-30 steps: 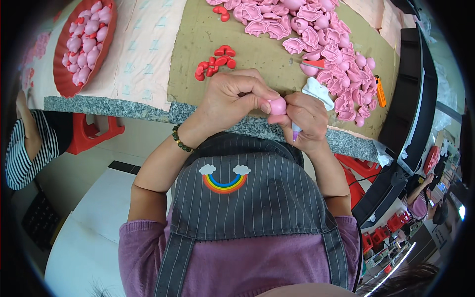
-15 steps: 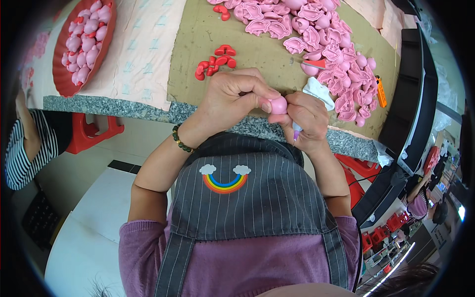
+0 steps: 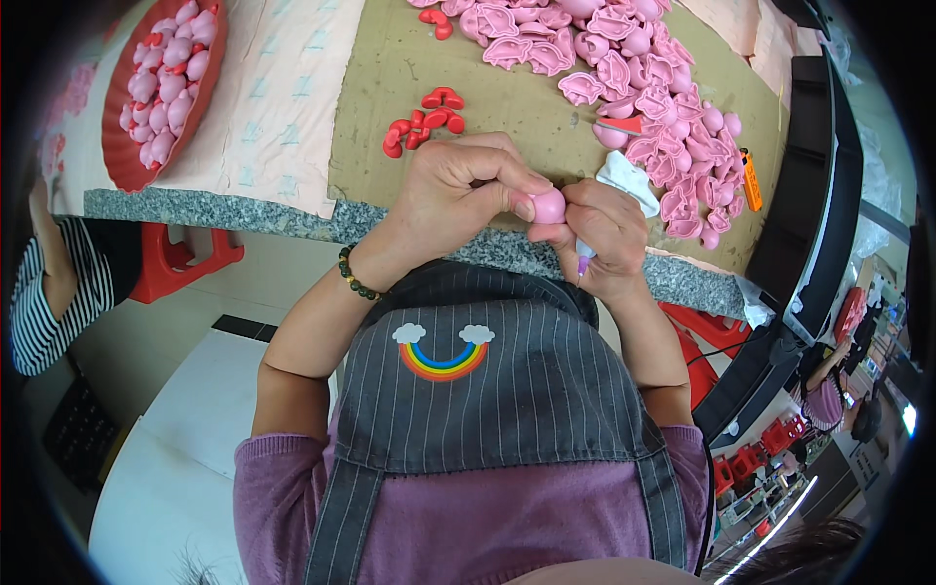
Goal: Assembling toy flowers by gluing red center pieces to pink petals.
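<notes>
Just over the table's near edge, a smooth rounded pink plastic piece [image 3: 548, 208] is pinched between my two hands. My left hand [image 3: 458, 190] grips it from the left with thumb and forefinger, a dark bead bracelet on that wrist. From the right my right hand [image 3: 609, 229] closes its fingers around the piece. That hand also has a slim white tube with a purple tip [image 3: 583, 263] tucked in its palm, pointing down. Beyond my left hand lie several small red parts [image 3: 424, 125]. A crumpled white cloth [image 3: 629, 182] rests just past my right hand.
Many pink moulded shells [image 3: 639, 78] are heaped at the far right, beside an orange cutter [image 3: 751, 182]. At the far left a red scalloped tray [image 3: 122, 161] holds finished-looking pink pieces. A dark raised frame [image 3: 804, 195] borders the right. Another person's striped sleeve [image 3: 39, 312] shows at left.
</notes>
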`<state>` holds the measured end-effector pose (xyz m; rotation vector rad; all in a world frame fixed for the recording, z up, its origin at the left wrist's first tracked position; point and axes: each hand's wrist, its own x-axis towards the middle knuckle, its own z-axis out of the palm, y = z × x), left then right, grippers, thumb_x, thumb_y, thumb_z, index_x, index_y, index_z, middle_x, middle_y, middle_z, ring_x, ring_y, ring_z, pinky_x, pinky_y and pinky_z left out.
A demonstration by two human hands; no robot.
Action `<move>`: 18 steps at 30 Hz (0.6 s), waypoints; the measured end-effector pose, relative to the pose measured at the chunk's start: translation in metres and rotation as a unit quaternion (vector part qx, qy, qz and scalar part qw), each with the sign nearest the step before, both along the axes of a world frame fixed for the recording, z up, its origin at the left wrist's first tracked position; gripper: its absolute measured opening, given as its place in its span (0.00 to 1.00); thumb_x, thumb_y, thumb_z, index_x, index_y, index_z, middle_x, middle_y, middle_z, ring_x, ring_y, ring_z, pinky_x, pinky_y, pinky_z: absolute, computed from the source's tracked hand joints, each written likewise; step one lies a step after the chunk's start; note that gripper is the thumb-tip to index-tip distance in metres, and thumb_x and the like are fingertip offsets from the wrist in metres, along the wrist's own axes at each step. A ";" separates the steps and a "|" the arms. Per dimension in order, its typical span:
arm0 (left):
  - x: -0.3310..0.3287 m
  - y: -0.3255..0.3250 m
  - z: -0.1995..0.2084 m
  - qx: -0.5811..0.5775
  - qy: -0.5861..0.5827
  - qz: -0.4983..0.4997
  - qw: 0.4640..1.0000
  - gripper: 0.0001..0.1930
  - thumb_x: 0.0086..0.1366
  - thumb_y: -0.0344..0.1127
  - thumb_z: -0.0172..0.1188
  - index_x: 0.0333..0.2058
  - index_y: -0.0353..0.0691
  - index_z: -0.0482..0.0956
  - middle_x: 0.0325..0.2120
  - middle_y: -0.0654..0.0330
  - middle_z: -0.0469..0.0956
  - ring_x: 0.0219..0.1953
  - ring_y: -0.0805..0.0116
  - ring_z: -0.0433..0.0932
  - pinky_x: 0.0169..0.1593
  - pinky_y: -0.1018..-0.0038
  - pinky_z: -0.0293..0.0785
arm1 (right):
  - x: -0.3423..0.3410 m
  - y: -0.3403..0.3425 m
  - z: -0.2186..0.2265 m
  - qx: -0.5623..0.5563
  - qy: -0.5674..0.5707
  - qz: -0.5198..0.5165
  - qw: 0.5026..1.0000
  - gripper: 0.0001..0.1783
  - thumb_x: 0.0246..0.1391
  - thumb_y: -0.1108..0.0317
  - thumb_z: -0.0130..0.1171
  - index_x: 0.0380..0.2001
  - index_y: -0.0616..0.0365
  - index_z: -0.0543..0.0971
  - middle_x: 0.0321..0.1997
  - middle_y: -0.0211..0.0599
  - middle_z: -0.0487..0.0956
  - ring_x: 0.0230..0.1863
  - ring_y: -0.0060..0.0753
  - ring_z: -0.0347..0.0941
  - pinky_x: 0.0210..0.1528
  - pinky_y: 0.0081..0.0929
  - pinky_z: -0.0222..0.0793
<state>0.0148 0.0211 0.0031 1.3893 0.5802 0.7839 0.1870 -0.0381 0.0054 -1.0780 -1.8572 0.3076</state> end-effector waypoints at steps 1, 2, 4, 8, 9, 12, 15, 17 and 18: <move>0.000 0.000 0.000 -0.001 0.001 -0.002 1.000 0.08 0.49 0.18 0.59 0.30 0.32 0.81 0.24 0.59 0.76 0.26 0.77 0.73 0.29 0.84 0.69 | 0.000 0.000 0.000 -0.002 0.000 0.000 1.000 0.22 0.34 0.63 0.68 0.09 0.57 0.63 0.14 0.35 0.65 0.12 0.33 0.62 0.13 0.26 0.54; 0.000 0.000 0.000 -0.001 0.001 -0.002 1.000 0.08 0.49 0.18 0.59 0.30 0.32 0.81 0.24 0.59 0.76 0.26 0.77 0.73 0.29 0.84 0.69 | 0.000 0.000 0.000 -0.002 0.000 0.000 1.000 0.22 0.34 0.63 0.68 0.09 0.57 0.63 0.14 0.35 0.65 0.12 0.33 0.62 0.13 0.26 0.54; 0.000 0.000 0.002 -0.026 0.000 -0.006 1.000 0.07 0.51 0.19 0.59 0.31 0.33 0.80 0.26 0.59 0.76 0.26 0.77 0.74 0.31 0.84 0.70 | 0.000 0.000 0.001 -0.011 0.007 -0.005 1.000 0.21 0.34 0.64 0.68 0.10 0.59 0.65 0.15 0.35 0.66 0.13 0.32 0.63 0.14 0.26 0.55; 0.004 -0.004 0.004 -0.130 -0.055 0.029 0.990 0.07 0.52 0.20 0.59 0.31 0.33 0.80 0.27 0.59 0.75 0.28 0.76 0.75 0.32 0.84 0.71 | 0.003 -0.004 0.009 -0.094 0.031 0.000 0.995 0.16 0.36 0.66 0.69 0.19 0.63 0.72 0.22 0.41 0.74 0.20 0.34 0.70 0.21 0.24 0.65; 0.003 -0.004 0.001 -0.114 -0.076 0.017 0.990 0.07 0.52 0.21 0.60 0.32 0.33 0.80 0.27 0.58 0.75 0.29 0.76 0.75 0.33 0.83 0.72 | 0.003 -0.005 0.009 -0.106 0.040 0.003 0.994 0.16 0.36 0.66 0.69 0.19 0.63 0.72 0.23 0.41 0.74 0.21 0.34 0.71 0.22 0.23 0.65; 0.001 -0.001 -0.007 -0.084 -0.112 -0.015 0.990 0.07 0.52 0.25 0.62 0.32 0.33 0.79 0.28 0.57 0.76 0.32 0.73 0.76 0.35 0.81 0.73 | 0.001 -0.006 0.011 -0.097 0.044 0.008 0.994 0.15 0.36 0.65 0.69 0.20 0.63 0.73 0.23 0.40 0.75 0.21 0.34 0.71 0.24 0.23 0.66; 0.003 -0.001 -0.006 -0.102 -0.146 -0.033 0.983 0.06 0.52 0.24 0.61 0.30 0.33 0.78 0.30 0.55 0.77 0.34 0.73 0.76 0.38 0.79 0.73 | -0.002 -0.004 0.010 -0.063 0.048 0.012 0.997 0.15 0.37 0.65 0.69 0.19 0.63 0.73 0.23 0.40 0.74 0.21 0.34 0.71 0.24 0.23 0.65; 0.005 -0.001 -0.004 -0.133 -0.161 -0.035 0.977 0.04 0.52 0.21 0.60 0.28 0.32 0.77 0.31 0.55 0.77 0.35 0.73 0.76 0.39 0.79 0.74 | -0.002 -0.003 0.010 -0.048 0.060 0.013 0.997 0.15 0.37 0.65 0.69 0.19 0.63 0.73 0.23 0.39 0.74 0.20 0.34 0.70 0.23 0.23 0.65; 0.005 0.000 -0.005 -0.135 -0.156 -0.040 0.978 0.03 0.52 0.21 0.60 0.28 0.32 0.77 0.32 0.55 0.77 0.35 0.73 0.76 0.39 0.79 0.74 | -0.001 -0.005 0.009 -0.060 0.051 0.014 0.997 0.16 0.37 0.65 0.69 0.18 0.63 0.72 0.22 0.39 0.73 0.20 0.34 0.70 0.22 0.24 0.65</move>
